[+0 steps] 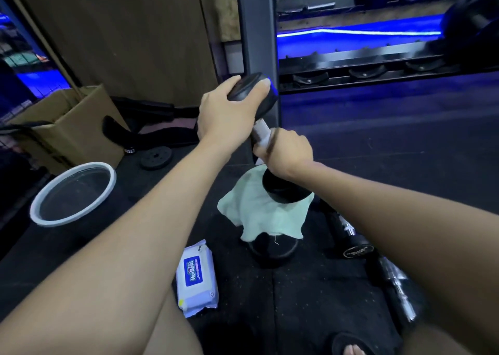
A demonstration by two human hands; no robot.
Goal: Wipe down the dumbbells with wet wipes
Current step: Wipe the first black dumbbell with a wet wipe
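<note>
While the left hand [225, 114] grips the dumbbell [253, 89] head at 12 o'clock, the right hand [286, 149] pinches a wet wipe [262, 135] round its handle.

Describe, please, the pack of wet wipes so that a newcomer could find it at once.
Start from the dumbbell held upright in both hands, and drop to the dark floor mat beneath the person's left forearm. There, left of the pale green cloth, lies the pack of wet wipes: the only white soft pack, flat, with a blue label.

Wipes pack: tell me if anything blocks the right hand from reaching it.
Nothing visible does. The right hand grips a wipe around the dumbbell handle; the pack lies uncovered on the floor below, left of the cloth.
</note>
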